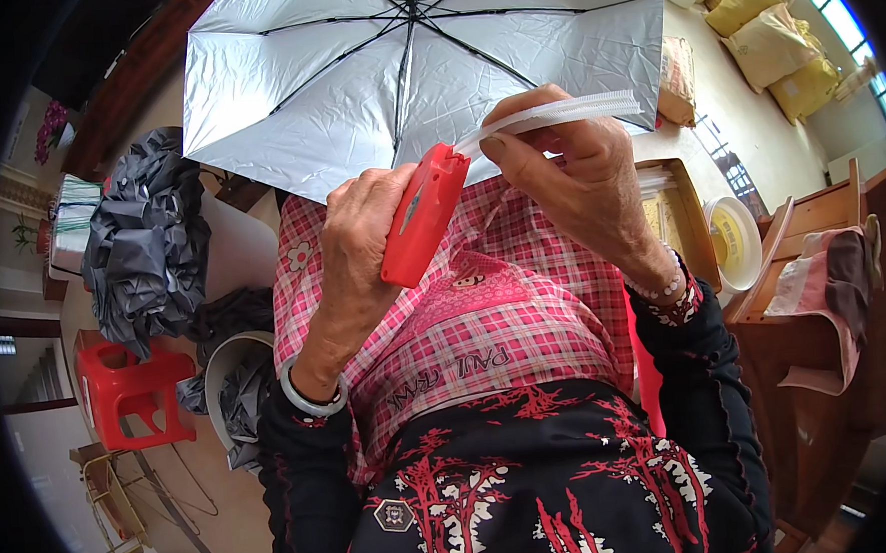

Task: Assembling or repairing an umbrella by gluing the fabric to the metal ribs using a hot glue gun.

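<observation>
Head view, left hand [354, 236] clamped on red device [428, 215], right hand [586, 174] pinching white strip [609, 105], one o'clock, silver umbrella [344, 106] at twelve.

We read place as home room doubling as small workroom. Home side, we see: magenta flowers [52, 129] at far left, red plastic stool [129, 398], brown wooden chair [762, 345] with pink-and-brown cloth [820, 292] draped over it. Work side: bulging yellow and cream sacks [773, 41] piled near bright window [840, 13], tall whitish bin [241, 242] heaped with crumpled dark-grey fabric [143, 247], open silver-lined umbrella [338, 87].
</observation>
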Demonstrator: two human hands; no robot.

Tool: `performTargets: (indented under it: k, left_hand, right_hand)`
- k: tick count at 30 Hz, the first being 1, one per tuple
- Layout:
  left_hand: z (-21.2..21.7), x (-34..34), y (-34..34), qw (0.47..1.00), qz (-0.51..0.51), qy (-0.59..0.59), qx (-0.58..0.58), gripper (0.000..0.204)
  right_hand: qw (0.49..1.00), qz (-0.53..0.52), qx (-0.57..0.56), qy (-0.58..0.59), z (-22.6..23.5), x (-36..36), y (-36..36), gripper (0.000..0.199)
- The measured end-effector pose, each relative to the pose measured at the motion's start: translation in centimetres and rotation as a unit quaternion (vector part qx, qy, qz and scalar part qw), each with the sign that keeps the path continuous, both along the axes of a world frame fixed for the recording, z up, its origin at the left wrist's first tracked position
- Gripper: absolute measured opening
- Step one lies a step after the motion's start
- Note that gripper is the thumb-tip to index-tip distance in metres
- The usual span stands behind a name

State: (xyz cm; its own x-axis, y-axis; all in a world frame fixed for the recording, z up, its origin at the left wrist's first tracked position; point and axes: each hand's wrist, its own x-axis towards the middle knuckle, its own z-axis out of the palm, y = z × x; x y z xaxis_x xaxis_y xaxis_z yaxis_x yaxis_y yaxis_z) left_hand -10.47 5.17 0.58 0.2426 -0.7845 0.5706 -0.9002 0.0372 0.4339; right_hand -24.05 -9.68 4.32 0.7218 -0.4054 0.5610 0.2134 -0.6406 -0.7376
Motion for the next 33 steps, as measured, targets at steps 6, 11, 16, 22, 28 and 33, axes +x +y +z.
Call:
performTargets:
  k: [6, 11, 16, 22, 28, 33]
  left_hand:
    - [0.3, -0.1, 0.1, 1.000, 0.002, 0.016, 0.017, 0.041]
    - [0.1, 0.0, 0.0, 1.000, -0.001, 0.020, 0.007, 0.040]
    - [0.1, -0.1, 0.0, 1.000, 0.001, 0.011, 0.005, 0.039]
    - [0.2, -0.2, 0.0, 1.000, 0.002, -0.003, 0.004, 0.040]
    - [0.1, 0.0, 0.0, 1.000, 0.002, -0.005, 0.004, 0.041]
    - [-0.1, 0.0, 0.0, 1.000, 0.000, -0.007, -0.001, 0.042]
  right_hand:
    - [1.000, 0.002, -0.003, -0.018, -0.2, 0.1, 0.0, 0.010]
    - [1.000, -0.004, -0.017, -0.009, -0.4, 0.2, -0.1, 0.011]
    - [1.000, -0.003, -0.020, -0.005, -0.7, 0.3, -0.2, 0.011]
    - [1.000, 0.006, -0.024, -0.011, -1.2, 0.7, 0.1, 0.010]
    - [1.000, 0.016, -0.015, -0.018, -1.4, 0.8, 0.3, 0.010]
    - [1.000, -0.002, -0.003, -0.007, -1.6, 1.0, 0.3, 0.009]
